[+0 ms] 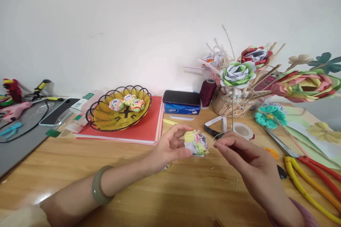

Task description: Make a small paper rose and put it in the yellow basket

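Observation:
My left hand (pixel 170 146) pinches a small folded paper flower (pixel 196 142) in yellow, white and pink, held just above the wooden table (pixel 133 181). A green bangle (pixel 99 185) circles that wrist. My right hand (pixel 241 156) is beside the flower on its right, fingertips pinched together on a thin pale thread or wire (pixel 211 142) that runs to the flower.
A black and yellow wire basket (pixel 118 113) with three paper flowers stands on red card (pixel 144 131). Behind are a phone on a tissue pack (pixel 182 103), a thread spool (pixel 207 92), a pot of paper flowers (pixel 237 74), tape (pixel 243 130) and scissors (pixel 311 170).

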{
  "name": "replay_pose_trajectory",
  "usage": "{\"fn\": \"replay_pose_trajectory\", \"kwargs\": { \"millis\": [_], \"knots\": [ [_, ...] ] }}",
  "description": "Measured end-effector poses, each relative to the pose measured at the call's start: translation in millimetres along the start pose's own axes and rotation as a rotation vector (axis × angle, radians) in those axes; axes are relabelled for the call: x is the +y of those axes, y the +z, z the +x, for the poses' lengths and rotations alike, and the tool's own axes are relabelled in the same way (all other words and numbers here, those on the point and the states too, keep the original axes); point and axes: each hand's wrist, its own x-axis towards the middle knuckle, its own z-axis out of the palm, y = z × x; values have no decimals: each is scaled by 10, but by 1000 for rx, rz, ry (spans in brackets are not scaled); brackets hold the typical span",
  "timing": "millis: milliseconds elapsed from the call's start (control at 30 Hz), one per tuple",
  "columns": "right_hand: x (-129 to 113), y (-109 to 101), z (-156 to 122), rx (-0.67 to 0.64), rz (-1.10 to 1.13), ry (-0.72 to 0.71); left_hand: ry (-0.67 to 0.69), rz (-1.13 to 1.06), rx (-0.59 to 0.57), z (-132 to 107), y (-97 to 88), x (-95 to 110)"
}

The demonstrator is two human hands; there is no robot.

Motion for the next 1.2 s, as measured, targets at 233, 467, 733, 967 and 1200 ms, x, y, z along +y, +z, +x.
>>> {"fn": "replay_pose_trajectory", "kwargs": {
  "millis": [233, 467, 733, 967, 1200],
  "knots": [
    [-49, 66, 0, -78, -151, -124, 68, 127, 14, 1, -11, -29],
    [19, 89, -41, -79, -283, -209, 63, 255, 75, -23, 42, -11],
    [36, 114, -71, -27, -302, -265, 101, 429, 140, -76, 126, 30],
    [-83, -19, 98, -313, 109, 107, 116, 406, 136, -82, 108, 33],
    [-18, -16, 116, -368, 104, 117, 88, 353, 131, -55, 101, 22]
  ]
}}
